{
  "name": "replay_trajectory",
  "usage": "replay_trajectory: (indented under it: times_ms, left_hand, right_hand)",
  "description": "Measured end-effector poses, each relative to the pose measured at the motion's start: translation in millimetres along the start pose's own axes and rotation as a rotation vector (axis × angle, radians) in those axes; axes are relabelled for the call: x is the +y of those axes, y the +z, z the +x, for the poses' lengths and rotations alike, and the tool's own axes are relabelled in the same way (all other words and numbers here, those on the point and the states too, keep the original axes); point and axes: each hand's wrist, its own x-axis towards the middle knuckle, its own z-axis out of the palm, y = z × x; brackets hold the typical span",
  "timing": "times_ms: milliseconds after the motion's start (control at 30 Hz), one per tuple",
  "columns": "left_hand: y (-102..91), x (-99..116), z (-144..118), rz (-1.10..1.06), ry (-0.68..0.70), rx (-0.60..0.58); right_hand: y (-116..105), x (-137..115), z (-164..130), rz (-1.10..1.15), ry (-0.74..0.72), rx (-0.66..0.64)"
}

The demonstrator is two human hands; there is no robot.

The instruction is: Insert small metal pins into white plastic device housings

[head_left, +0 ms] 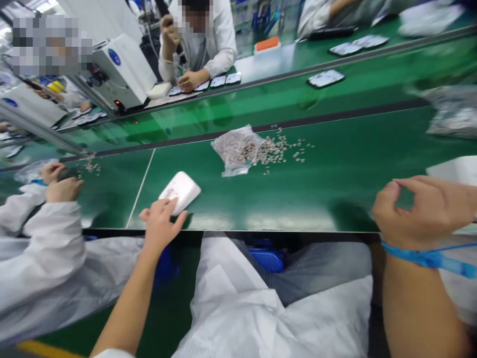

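Observation:
My left hand (pixel 162 223) reaches over the bench edge, fingers spread, with fingertips at the near side of a small white tray (pixel 186 191). Small dark marks or bits show on the tray's left part. At the right, my right hand (pixel 421 211) is closed in a pinch, thumb meeting forefinger; anything between the tips is too small to make out. A blue wrist strap (pixel 425 257) circles that wrist. Between my hands, farther back, a clear plastic bag (pixel 233 149) lies open, with many small metal parts (pixel 274 150) spilling out to its right.
The green bench (pixel 298 194) has a pale dividing line at left. A co-worker's hands (pixel 63 184) are beside small scattered parts there. Another white object (pixel 456 169) and a plastic bag (pixel 456 109) lie right. Across, a person works at flat panels (pixel 225 80) beside a white machine (pixel 122 72).

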Motion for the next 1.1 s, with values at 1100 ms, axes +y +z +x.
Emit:
replay_trajectory:
  times_ms: [1100]
  left_hand:
    - [61.6, 174, 142, -0.755, 0.943, -0.026]
  right_hand:
    - [52, -108, 37, 0.278, -0.059, -0.514]
